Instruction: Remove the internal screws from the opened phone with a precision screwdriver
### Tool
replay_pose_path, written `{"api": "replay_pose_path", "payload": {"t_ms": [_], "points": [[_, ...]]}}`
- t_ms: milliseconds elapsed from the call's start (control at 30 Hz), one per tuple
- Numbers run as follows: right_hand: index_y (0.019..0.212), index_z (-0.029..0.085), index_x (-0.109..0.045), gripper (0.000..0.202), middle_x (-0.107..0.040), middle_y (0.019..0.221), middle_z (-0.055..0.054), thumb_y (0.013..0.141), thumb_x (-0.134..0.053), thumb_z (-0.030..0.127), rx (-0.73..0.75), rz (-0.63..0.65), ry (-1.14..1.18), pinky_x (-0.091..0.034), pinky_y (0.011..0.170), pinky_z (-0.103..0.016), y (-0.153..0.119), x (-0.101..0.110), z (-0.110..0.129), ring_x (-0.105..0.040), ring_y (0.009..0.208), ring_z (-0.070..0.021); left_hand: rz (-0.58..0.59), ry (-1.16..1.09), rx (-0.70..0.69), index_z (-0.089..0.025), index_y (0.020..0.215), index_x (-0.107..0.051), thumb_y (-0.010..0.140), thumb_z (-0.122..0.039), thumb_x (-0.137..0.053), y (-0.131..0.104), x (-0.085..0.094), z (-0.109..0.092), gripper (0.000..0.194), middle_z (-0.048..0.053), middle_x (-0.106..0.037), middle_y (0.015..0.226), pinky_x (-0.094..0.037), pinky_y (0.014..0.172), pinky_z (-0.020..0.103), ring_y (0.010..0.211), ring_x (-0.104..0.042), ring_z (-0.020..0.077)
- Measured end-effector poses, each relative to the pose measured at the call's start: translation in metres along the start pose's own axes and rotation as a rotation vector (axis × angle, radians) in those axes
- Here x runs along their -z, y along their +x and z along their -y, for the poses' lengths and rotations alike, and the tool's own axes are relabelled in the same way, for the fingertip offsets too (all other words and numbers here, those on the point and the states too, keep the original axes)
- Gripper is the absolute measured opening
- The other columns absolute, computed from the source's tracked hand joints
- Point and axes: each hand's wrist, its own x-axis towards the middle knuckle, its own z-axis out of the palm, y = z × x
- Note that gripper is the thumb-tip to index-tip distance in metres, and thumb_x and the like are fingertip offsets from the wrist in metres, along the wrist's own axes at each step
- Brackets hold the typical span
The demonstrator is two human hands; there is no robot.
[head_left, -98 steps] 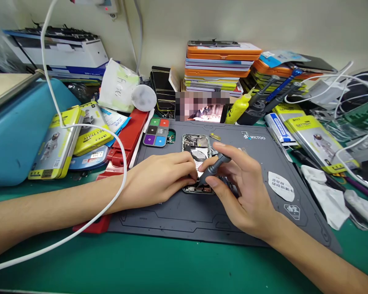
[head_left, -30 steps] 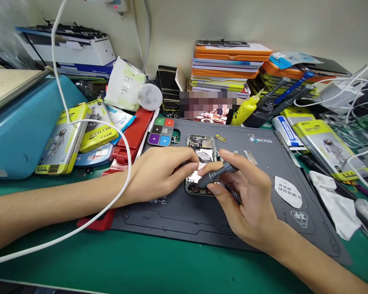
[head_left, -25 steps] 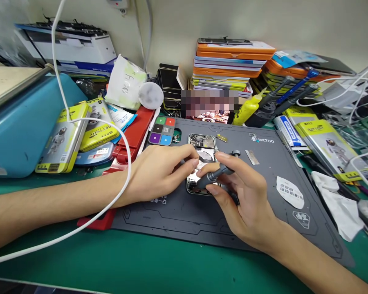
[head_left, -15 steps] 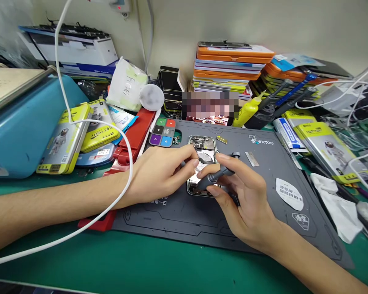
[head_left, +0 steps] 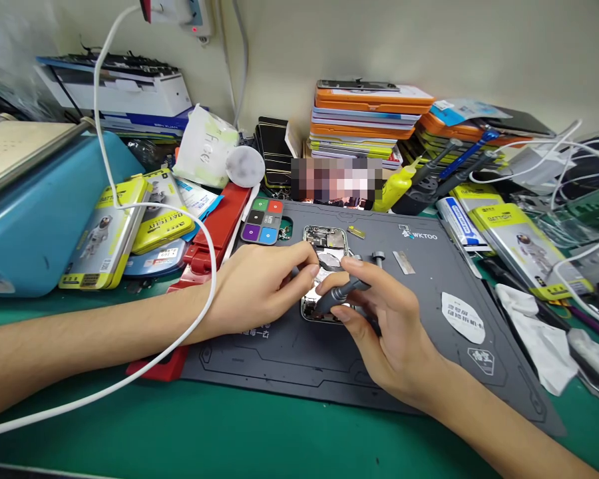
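An opened smartphone (head_left: 329, 238) lies on the grey work mat (head_left: 279, 359), its circuit parts bare at the far end and a bright surface in its middle. My left hand (head_left: 267, 283) is closed in a pinch over the phone's left side; a thin dark piece shows by the fingertips, too hidden to name. In my right hand (head_left: 392, 319) a dark grey screwdriver (head_left: 338, 295) is gripped between thumb and fingers, slanting down to the phone's near left corner. Its tip is hard to see. Another round grey knob (head_left: 378, 257) sticks up behind my right fingers.
A block of coloured squares (head_left: 262, 221), a small yellow piece (head_left: 356, 232), a metal strip (head_left: 404, 262) and a white sticker (head_left: 462, 317) lie on the mat. A white cable (head_left: 170, 349) crosses my left forearm. Battery boxes (head_left: 104, 233), a screwdriver holder (head_left: 422, 197) and stacked cases (head_left: 372, 110) stand around.
The camera view has shifted slightly. The screwdriver in my right hand has tilted a little, and its top now sits lower behind my index finger. My left hand keeps its pinch.
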Motion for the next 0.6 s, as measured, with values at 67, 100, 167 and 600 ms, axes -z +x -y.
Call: {"api": "replay_pose_path", "payload": {"t_ms": [67,100,167,600], "points": [[0.167,0.035,-0.023,0.081,-0.048,0.165,-0.013,0.101,-0.053,-0.003,-0.014,-0.001,0.014,-0.063,0.111,-0.050,0.000,0.000,0.000,-0.065,0.138,-0.0246,0.008,0.001,0.001,-0.024,0.098,-0.059,0.109,-0.039,-0.044,0.000,0.000,0.000,0.023,-0.005,-0.068,0.080,-0.035,0.065,0.027,0.071,-0.064,0.0152],[0.167,0.035,-0.023,0.081,-0.048,0.166,-0.013,0.102,-0.053,-0.002,-0.014,0.000,0.018,-0.063,0.111,-0.049,0.000,-0.001,0.000,-0.064,0.138,-0.0244,0.013,-0.001,0.002,-0.025,0.099,-0.059,0.109,-0.038,-0.044,0.000,0.001,0.000,0.023,-0.005,-0.069,0.081,-0.035,0.066,0.027,0.071,-0.064,0.0152],[0.167,0.036,-0.023,0.081,-0.047,0.167,-0.011,0.102,-0.052,-0.002,-0.017,-0.001,0.026,-0.064,0.111,-0.048,0.001,-0.001,0.000,-0.065,0.137,-0.0235,0.016,-0.005,0.002,-0.025,0.099,-0.059,0.110,-0.038,-0.043,0.000,0.001,0.000,0.023,-0.005,-0.069,0.082,-0.035,0.066,0.027,0.072,-0.064,0.0150],[0.166,0.028,-0.029,0.079,-0.065,0.144,-0.012,0.099,-0.056,-0.003,0.148,0.036,-0.094,-0.065,0.101,-0.037,0.012,0.001,0.005,-0.068,0.124,-0.0211,0.010,-0.005,0.005,-0.024,0.098,-0.059,0.108,-0.037,-0.044,0.001,0.000,-0.001,0.022,-0.005,-0.069,0.080,-0.038,0.066,0.026,0.071,-0.064,0.0153]]}}
